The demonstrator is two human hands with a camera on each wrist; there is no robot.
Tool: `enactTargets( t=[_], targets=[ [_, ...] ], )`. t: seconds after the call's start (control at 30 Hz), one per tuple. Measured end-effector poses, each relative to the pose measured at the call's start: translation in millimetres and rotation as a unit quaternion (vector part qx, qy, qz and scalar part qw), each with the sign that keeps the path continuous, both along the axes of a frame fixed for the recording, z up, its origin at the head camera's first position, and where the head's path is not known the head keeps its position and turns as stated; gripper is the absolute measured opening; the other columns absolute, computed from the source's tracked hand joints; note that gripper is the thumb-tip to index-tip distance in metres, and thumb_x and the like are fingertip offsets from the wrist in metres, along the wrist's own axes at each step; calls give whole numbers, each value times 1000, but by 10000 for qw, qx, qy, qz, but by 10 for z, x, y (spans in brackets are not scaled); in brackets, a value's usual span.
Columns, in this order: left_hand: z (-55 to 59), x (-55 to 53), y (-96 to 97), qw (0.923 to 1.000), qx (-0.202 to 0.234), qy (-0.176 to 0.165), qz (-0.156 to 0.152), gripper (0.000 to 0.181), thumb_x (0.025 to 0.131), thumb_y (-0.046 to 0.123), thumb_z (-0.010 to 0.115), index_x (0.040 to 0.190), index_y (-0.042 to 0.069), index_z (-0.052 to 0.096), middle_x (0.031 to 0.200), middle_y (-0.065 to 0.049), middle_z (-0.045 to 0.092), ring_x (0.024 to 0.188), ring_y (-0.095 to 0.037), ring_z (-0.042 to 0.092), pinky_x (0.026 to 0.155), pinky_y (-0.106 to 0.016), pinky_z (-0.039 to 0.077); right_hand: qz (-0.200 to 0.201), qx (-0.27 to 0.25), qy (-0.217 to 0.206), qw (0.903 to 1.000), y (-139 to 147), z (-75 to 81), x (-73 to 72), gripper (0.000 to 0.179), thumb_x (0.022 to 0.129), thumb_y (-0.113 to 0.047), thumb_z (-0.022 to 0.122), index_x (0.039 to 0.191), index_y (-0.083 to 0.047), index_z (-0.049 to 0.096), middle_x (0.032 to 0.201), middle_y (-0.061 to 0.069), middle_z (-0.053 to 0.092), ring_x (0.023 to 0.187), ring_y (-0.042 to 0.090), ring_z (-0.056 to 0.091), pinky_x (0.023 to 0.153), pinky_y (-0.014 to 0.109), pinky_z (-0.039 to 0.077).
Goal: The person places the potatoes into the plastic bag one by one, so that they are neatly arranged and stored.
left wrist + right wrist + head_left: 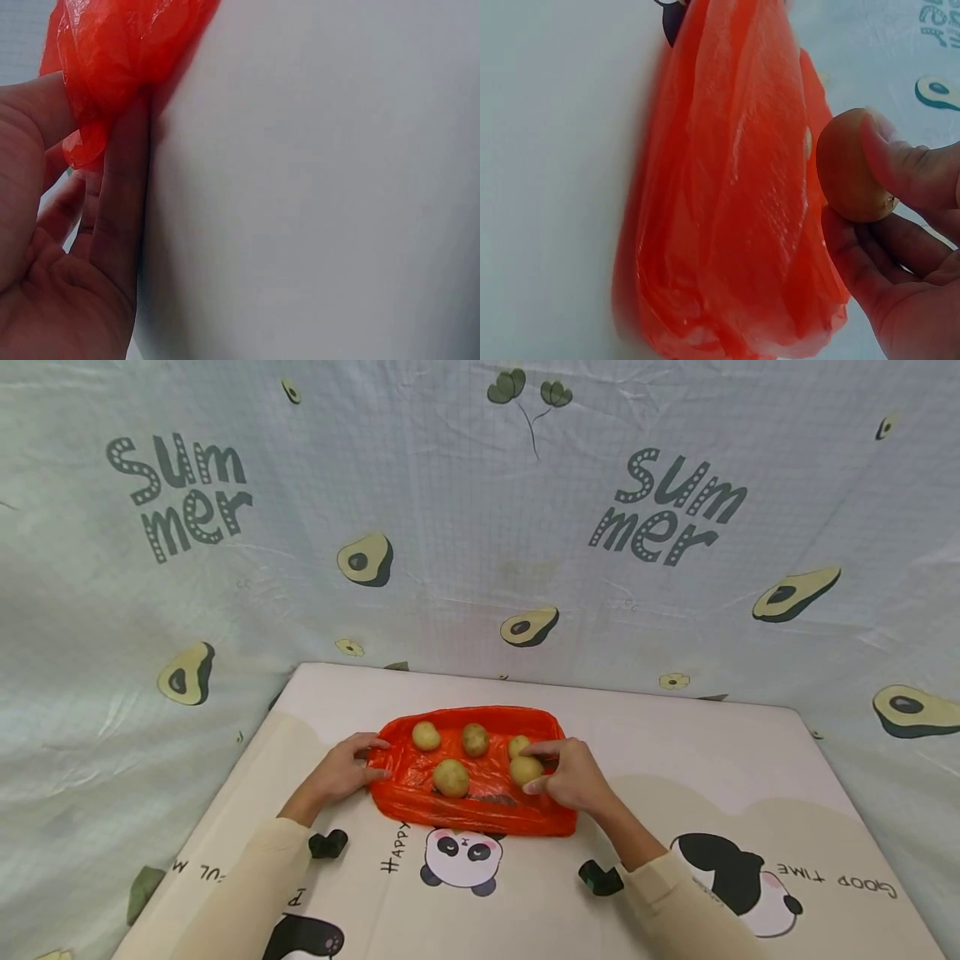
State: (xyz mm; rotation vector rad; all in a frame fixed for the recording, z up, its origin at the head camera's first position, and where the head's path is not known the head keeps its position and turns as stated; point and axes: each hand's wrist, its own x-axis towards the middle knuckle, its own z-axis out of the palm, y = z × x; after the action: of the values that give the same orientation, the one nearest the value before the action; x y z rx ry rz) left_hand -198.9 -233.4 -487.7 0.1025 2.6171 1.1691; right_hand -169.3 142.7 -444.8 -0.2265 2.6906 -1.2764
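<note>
A red plastic bag [420, 810] lies on the table, spread in a tray-like shape with raised edges. Several potatoes are in it, including a large one [451, 778] at the front, a brownish one [475, 740] and a pale one [426, 736] at the back. My left hand [347, 768] pinches the bag's left end between thumb and fingers; the left wrist view shows the gathered film [94, 112] there. At the right end, my right hand [573, 777] grips a potato [847, 165] between thumb and fingertips, above the bag's rim. Another potato [518, 745] shows just behind it.
The white tablecloth [675, 735] carries printed pandas and lettering. Two small black objects [328, 844] [600, 877] appear near the wrists. A pale curtain [450, 527] with avocado prints hangs behind the table and along its sides.
</note>
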Motion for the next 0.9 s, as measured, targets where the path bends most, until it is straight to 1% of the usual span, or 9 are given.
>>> enactTargets(
  t=[0.2,0.3,0.5,0.6,0.8,0.9],
  targets=[
    [15,6,3,10000,-69,64,-23,46,93,18,74,135,3,64,158,-23,46,136,-44,51,111,-58,51,36,-57,87,9999,-64,-40,-1,44,76,0,88,117,-11,79,122,9,75,112,27,64,104,50,57],
    [12,-1,5,10000,-32,26,12,46,93,17,74,135,4,64,159,-22,45,136,-43,51,111,-57,51,2,-80,72,9999,-94,-65,-6,44,76,0,88,118,-12,79,123,8,75,114,27,64,105,50,57],
    [-34,-14,-12,9999,17,110,-15,46,91,16,76,134,2,65,158,-23,47,135,-44,52,112,-58,49,12,-163,110,9998,-142,-96,-1,43,74,-1,90,115,-12,80,118,7,77,110,26,64,102,49,57],
    [-53,-14,-27,9999,19,164,-32,46,91,15,76,133,2,65,157,-23,47,136,-44,52,113,-59,48,1,-242,113,9996,-164,-103,-1,44,73,0,90,115,-11,81,117,7,78,112,27,65,102,49,57],
    [-49,-9,-19,9999,22,149,-25,46,91,15,75,134,2,65,158,-23,46,138,-45,51,114,-60,47,10,-272,118,9996,-196,-138,-8,42,73,0,90,113,-12,81,118,7,78,116,28,64,106,51,55],
    [-41,-4,-12,9999,9,105,-3,46,92,16,75,134,2,64,158,-23,46,137,-44,51,113,-59,49,24,-230,121,9997,-212,-157,-7,40,74,-1,90,111,-13,82,118,6,78,117,29,65,108,52,54]
  ],
)
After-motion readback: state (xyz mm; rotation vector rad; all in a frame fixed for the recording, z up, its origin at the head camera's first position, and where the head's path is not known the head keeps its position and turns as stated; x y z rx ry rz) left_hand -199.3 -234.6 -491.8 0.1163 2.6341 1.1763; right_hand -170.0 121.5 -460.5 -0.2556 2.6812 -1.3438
